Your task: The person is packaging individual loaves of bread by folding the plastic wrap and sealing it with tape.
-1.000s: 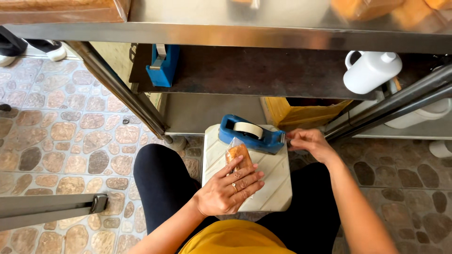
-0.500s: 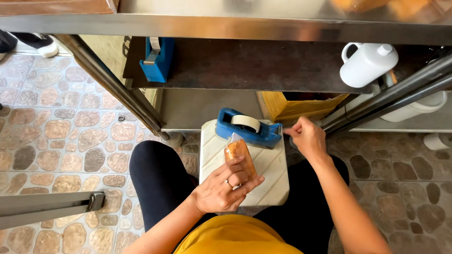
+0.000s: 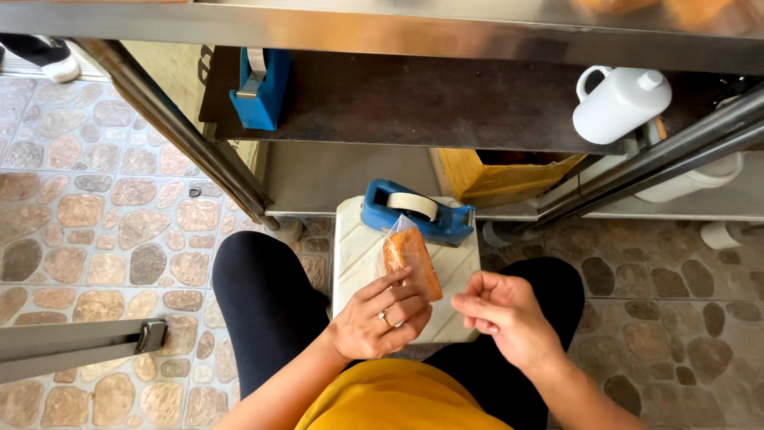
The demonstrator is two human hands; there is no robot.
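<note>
- While I sit with the white ribbed board across my lap, the head view shows my left hand closed around a small clear bag of orange food, thumb and fingers pinching its lower end so that the twisted top stands up and away from me.
- That bag hangs just above the board, its top nearly touching the blue tape dispenser that rests on the board's far edge; I judge it is held there so the neck stays close to the tape roll.
- My right hand hovers just to the right of the bag, over the board's near right corner, thumb and forefinger pressed together. Whether a strip of tape sits between them I cannot tell; it is too small to see.
- Beyond the board runs a low metal shelf, and on the dark shelf above it a second blue dispenser stands to the far left of the board.
- A white jug lies to the far right of the board on that same dark shelf, with a yellow box beneath it.
- Pebble-pattern floor tiles spread out to the left of the board.
</note>
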